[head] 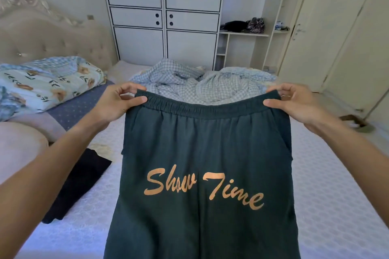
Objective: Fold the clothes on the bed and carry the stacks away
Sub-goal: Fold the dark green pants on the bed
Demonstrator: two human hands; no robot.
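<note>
The elastic waistband's two ends were pinched between curled fingers and thumb, one end by the left hand (117,103), the other by the right hand (294,104). The dark green trousers (202,153) were held up spread flat over the bed (315,185), hanging down out of the frame (orange "Show Time" lettering facing the camera). Much of the white mattress cover was hidden behind them. A folded black garment (77,185) was seen lying on the bed just beside the left forearm. A crumpled checked blanket (189,78) was heaped at the far end, beyond the waistband. A floral pillow (46,84) was propped near the tufted headboard (52,42). A white wardrobe (164,12) was set against the far wall, with open shelves (244,33) beside it holding dark items (too small to tell).
</note>
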